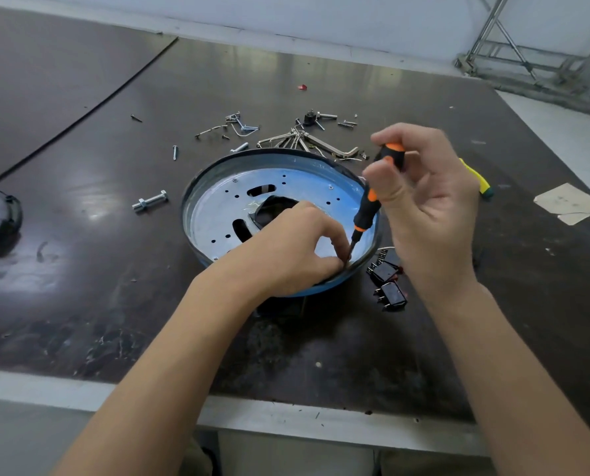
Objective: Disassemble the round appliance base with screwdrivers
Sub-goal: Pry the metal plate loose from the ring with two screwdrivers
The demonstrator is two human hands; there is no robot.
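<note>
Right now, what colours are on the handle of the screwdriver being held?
Black with orange bands, on the screwdriver in the right hand; the head view shows it.

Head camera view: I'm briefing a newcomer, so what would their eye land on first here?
The round appliance base, a shiny blue-tinted metal dish, sits mid-table, with the orange-and-black screwdriver standing at its near-right edge. The right hand grips the handle while the left hand pinches at the tip. Behind the base lies a scatter of loose screws and metal brackets, and black switches lie at its right.
</note>
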